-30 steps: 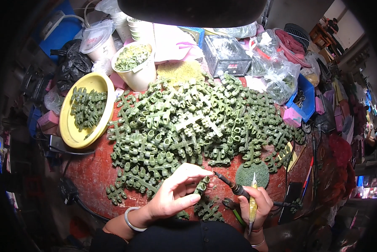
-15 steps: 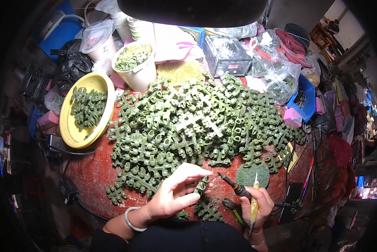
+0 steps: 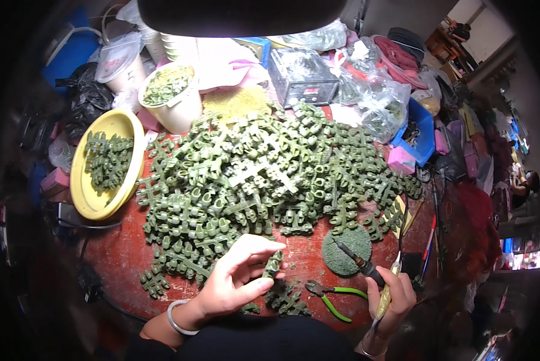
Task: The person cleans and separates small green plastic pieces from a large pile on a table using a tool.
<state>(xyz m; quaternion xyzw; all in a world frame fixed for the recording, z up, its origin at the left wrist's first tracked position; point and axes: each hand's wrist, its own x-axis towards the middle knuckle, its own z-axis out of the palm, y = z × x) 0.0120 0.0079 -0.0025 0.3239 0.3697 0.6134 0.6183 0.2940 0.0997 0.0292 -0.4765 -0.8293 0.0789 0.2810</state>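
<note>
The main hazard looks to be the soldering-iron-style pen (image 3: 360, 263): if its slim tip is hot, a careless swing toward the left could scorch the fingers or soften the small green branched piece (image 3: 273, 265), which seems moulded from wax or something like it. A second danger is the slender yellow-handled tool (image 3: 385, 299) sharing the same grip; its pale point juts upward, and shifting one tool within the fingers could loosen or turn the other. The small piece could also slip, since only fingertips secure it, and the heap of green branched pieces (image 3: 240, 174) could slide if a forearm brushed its near edge. The left hand (image 3: 237, 280) is half curled, thumb and forefinger bent into a loose pinch that clamps the small piece upright over the red tabletop (image 3: 303, 256), just above a loose green sprig (image 3: 289, 299). The right hand (image 3: 396, 299) is closed around both tools, well apart from the left, with the pen slanting up to the left. Its tip overlaps the round green pad (image 3: 344, 260), though whether it touches or hovers is hard to tell from this angle. Between the hands lie green-handled cutting pliers (image 3: 316, 289), their handles spread, touched by neither.
</note>
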